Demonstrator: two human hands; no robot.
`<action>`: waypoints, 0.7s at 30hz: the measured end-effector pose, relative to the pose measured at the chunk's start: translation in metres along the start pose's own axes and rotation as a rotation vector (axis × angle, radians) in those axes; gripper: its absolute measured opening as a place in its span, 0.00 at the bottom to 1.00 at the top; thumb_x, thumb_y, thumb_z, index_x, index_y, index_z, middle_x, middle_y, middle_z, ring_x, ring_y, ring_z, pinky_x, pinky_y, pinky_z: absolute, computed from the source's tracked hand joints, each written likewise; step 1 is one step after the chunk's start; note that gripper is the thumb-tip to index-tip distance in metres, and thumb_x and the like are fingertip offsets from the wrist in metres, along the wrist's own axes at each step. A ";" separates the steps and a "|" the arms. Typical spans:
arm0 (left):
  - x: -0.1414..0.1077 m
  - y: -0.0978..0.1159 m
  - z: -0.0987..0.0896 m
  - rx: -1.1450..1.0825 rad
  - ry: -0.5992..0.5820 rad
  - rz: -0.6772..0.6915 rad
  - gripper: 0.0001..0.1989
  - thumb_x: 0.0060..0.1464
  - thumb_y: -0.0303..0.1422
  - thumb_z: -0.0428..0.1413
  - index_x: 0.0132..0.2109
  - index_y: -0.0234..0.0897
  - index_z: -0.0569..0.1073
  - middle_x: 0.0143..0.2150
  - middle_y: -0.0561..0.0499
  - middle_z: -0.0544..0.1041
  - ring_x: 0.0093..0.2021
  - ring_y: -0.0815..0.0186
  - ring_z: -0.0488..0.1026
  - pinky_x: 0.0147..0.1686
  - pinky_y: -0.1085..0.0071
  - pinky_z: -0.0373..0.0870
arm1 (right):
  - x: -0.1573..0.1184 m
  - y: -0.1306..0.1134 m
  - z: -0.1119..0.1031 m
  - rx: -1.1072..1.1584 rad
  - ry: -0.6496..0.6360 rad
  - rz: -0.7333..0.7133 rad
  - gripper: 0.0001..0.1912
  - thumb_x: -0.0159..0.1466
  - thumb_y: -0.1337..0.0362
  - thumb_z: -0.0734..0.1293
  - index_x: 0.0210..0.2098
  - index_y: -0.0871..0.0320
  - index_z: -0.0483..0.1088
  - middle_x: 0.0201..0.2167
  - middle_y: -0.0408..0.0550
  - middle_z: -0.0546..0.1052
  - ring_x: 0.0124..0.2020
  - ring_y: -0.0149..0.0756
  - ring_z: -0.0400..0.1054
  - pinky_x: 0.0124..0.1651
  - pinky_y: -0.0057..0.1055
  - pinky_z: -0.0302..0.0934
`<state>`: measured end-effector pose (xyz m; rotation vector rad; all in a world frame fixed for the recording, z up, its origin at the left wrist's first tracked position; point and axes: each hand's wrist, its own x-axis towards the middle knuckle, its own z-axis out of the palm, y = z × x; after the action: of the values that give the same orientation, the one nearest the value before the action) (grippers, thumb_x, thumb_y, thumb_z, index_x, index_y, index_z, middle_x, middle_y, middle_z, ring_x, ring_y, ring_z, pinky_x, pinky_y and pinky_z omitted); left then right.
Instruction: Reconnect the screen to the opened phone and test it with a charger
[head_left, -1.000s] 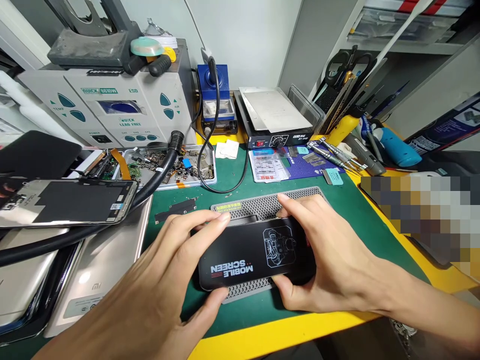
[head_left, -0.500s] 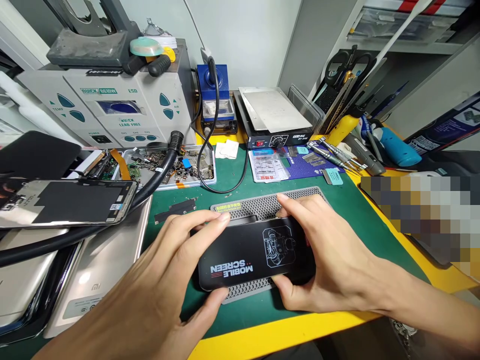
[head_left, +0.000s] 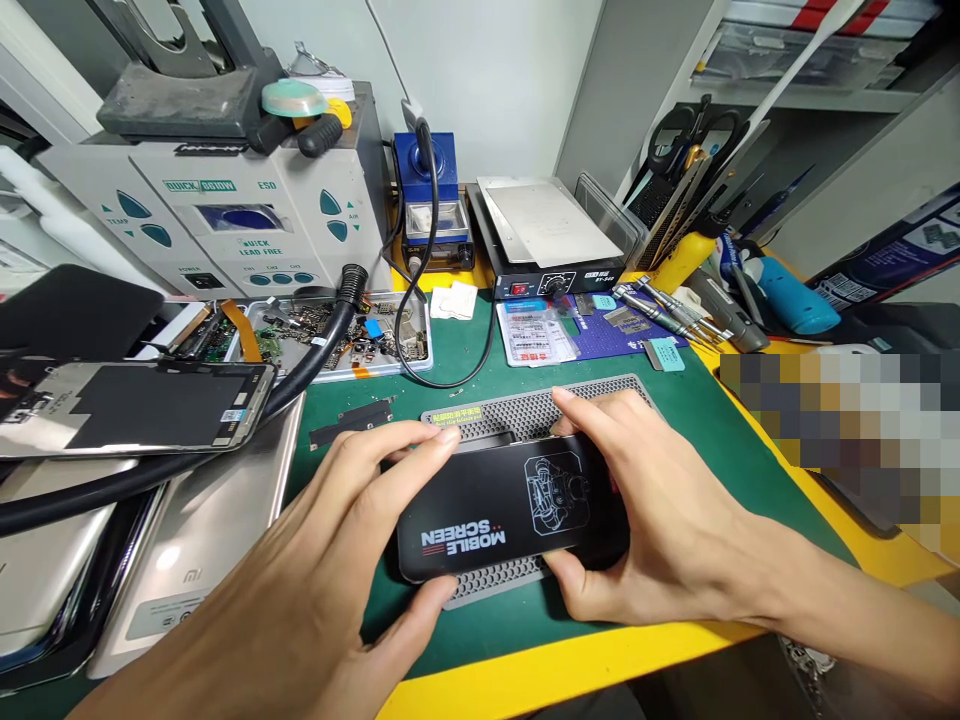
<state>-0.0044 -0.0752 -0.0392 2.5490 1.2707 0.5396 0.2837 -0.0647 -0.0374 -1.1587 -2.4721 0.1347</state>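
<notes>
A black, glossy, phone-shaped slab (head_left: 480,500) printed with "MOBILE SCREEN" and a white line drawing lies over a grey honeycomb-patterned pad (head_left: 555,410). My left hand (head_left: 360,510) grips its left end, fingers on the far edge and thumb by the near edge. Around the right end, my right hand (head_left: 637,500) is closed, its thumb on the near side and fingers on the far side. Part of another dark edge shows just behind the slab; what it belongs to is hidden. The lettering faces upside down to me.
Behind the pad stand a hot-air station (head_left: 225,200), a soldering stand (head_left: 435,200) and a heating plate (head_left: 555,230). Phone panels (head_left: 142,410) and a silver back cover (head_left: 217,520) lie left, crossed by a black hose (head_left: 300,370). Screwdrivers (head_left: 667,310) lie to the right.
</notes>
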 end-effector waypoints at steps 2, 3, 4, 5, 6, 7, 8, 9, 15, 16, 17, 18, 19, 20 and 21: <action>-0.001 0.000 0.000 -0.001 0.010 -0.001 0.37 0.60 0.30 0.57 0.73 0.44 0.52 0.70 0.52 0.57 0.70 0.64 0.56 0.70 0.72 0.50 | 0.000 0.000 0.000 0.004 -0.003 0.000 0.50 0.55 0.57 0.70 0.70 0.70 0.46 0.45 0.60 0.68 0.44 0.51 0.62 0.43 0.49 0.66; -0.001 0.000 0.000 -0.001 0.015 0.001 0.37 0.61 0.30 0.56 0.73 0.43 0.52 0.70 0.52 0.57 0.70 0.64 0.56 0.70 0.71 0.50 | 0.000 0.000 -0.001 0.007 -0.005 -0.001 0.50 0.55 0.58 0.70 0.70 0.70 0.47 0.46 0.61 0.68 0.44 0.51 0.62 0.43 0.49 0.66; -0.001 -0.001 0.001 -0.001 0.014 0.001 0.37 0.61 0.30 0.56 0.73 0.43 0.52 0.70 0.52 0.57 0.70 0.64 0.56 0.70 0.71 0.50 | 0.000 0.000 -0.001 0.010 -0.006 -0.003 0.50 0.55 0.58 0.70 0.70 0.71 0.47 0.46 0.61 0.68 0.44 0.51 0.62 0.44 0.49 0.66; -0.001 -0.001 0.001 -0.001 0.009 0.001 0.37 0.61 0.30 0.57 0.73 0.43 0.52 0.70 0.51 0.57 0.70 0.63 0.56 0.71 0.70 0.50 | 0.000 0.000 -0.001 0.013 -0.007 -0.002 0.50 0.55 0.58 0.70 0.70 0.71 0.47 0.47 0.61 0.68 0.44 0.51 0.62 0.44 0.49 0.66; -0.001 -0.001 0.000 0.002 0.010 0.002 0.37 0.61 0.31 0.56 0.73 0.43 0.51 0.71 0.51 0.57 0.70 0.63 0.55 0.71 0.70 0.50 | 0.001 0.000 -0.001 0.013 -0.005 0.001 0.50 0.55 0.57 0.70 0.70 0.71 0.47 0.46 0.61 0.68 0.44 0.51 0.62 0.43 0.49 0.66; -0.001 -0.001 0.000 0.004 0.008 0.003 0.37 0.61 0.30 0.56 0.73 0.43 0.51 0.71 0.51 0.57 0.71 0.62 0.55 0.71 0.69 0.51 | 0.001 0.000 -0.001 0.012 -0.006 0.005 0.50 0.55 0.57 0.69 0.70 0.71 0.48 0.46 0.61 0.68 0.44 0.51 0.62 0.43 0.49 0.66; -0.001 -0.001 0.000 0.006 0.005 0.003 0.38 0.60 0.30 0.56 0.73 0.43 0.51 0.71 0.51 0.57 0.70 0.62 0.56 0.71 0.68 0.51 | 0.001 0.000 -0.001 0.011 -0.008 0.009 0.50 0.55 0.57 0.69 0.70 0.71 0.48 0.45 0.60 0.68 0.44 0.51 0.62 0.43 0.49 0.66; 0.000 -0.001 0.000 0.008 0.007 0.003 0.38 0.60 0.30 0.56 0.73 0.43 0.51 0.71 0.50 0.57 0.71 0.61 0.56 0.71 0.68 0.52 | 0.001 -0.001 -0.001 0.010 -0.009 0.012 0.49 0.55 0.57 0.69 0.70 0.71 0.48 0.45 0.60 0.68 0.44 0.51 0.62 0.43 0.49 0.66; 0.000 -0.001 -0.002 -0.007 -0.004 0.013 0.39 0.60 0.28 0.56 0.73 0.43 0.50 0.71 0.49 0.57 0.70 0.59 0.55 0.70 0.63 0.54 | 0.002 -0.002 -0.002 0.016 -0.015 -0.001 0.51 0.55 0.58 0.70 0.70 0.68 0.46 0.47 0.61 0.68 0.45 0.51 0.62 0.44 0.50 0.66; 0.000 -0.001 -0.002 -0.006 0.002 0.014 0.39 0.60 0.28 0.57 0.73 0.43 0.50 0.71 0.49 0.58 0.70 0.59 0.56 0.70 0.64 0.53 | 0.002 -0.001 -0.002 0.015 -0.017 0.002 0.51 0.55 0.58 0.70 0.70 0.68 0.46 0.47 0.60 0.68 0.44 0.51 0.62 0.44 0.49 0.66; 0.000 -0.001 -0.002 -0.005 0.006 0.017 0.39 0.60 0.28 0.57 0.73 0.43 0.50 0.71 0.49 0.57 0.70 0.59 0.55 0.71 0.65 0.53 | 0.002 -0.001 -0.001 0.014 -0.018 0.007 0.50 0.55 0.58 0.69 0.70 0.68 0.46 0.46 0.60 0.68 0.44 0.51 0.62 0.43 0.49 0.66; 0.000 -0.001 -0.002 -0.005 0.004 0.017 0.38 0.60 0.28 0.57 0.73 0.43 0.51 0.71 0.49 0.57 0.70 0.60 0.55 0.71 0.66 0.51 | 0.002 -0.001 -0.001 0.013 -0.019 0.011 0.50 0.55 0.57 0.69 0.70 0.68 0.46 0.45 0.59 0.68 0.44 0.51 0.62 0.43 0.49 0.66; 0.000 -0.001 -0.002 -0.005 0.003 0.016 0.38 0.60 0.28 0.57 0.73 0.43 0.51 0.71 0.50 0.57 0.70 0.61 0.55 0.71 0.68 0.50 | 0.002 -0.001 -0.001 0.012 -0.020 0.014 0.50 0.55 0.57 0.69 0.70 0.69 0.47 0.45 0.59 0.68 0.44 0.51 0.62 0.43 0.49 0.66; 0.000 -0.001 -0.002 -0.007 -0.002 0.015 0.38 0.60 0.28 0.56 0.73 0.42 0.51 0.71 0.50 0.57 0.71 0.62 0.54 0.71 0.69 0.49 | 0.002 -0.001 -0.001 0.012 -0.019 0.015 0.50 0.54 0.57 0.69 0.70 0.69 0.47 0.45 0.59 0.68 0.44 0.51 0.62 0.43 0.48 0.66; 0.001 -0.001 -0.002 -0.009 -0.005 0.014 0.38 0.60 0.27 0.56 0.73 0.42 0.50 0.71 0.50 0.56 0.71 0.63 0.54 0.71 0.71 0.47 | 0.002 -0.001 -0.001 0.014 -0.019 0.016 0.50 0.54 0.57 0.69 0.70 0.69 0.47 0.45 0.60 0.68 0.44 0.51 0.62 0.43 0.48 0.66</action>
<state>-0.0053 -0.0742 -0.0378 2.5527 1.2467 0.5403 0.2820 -0.0640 -0.0358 -1.1771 -2.4748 0.1686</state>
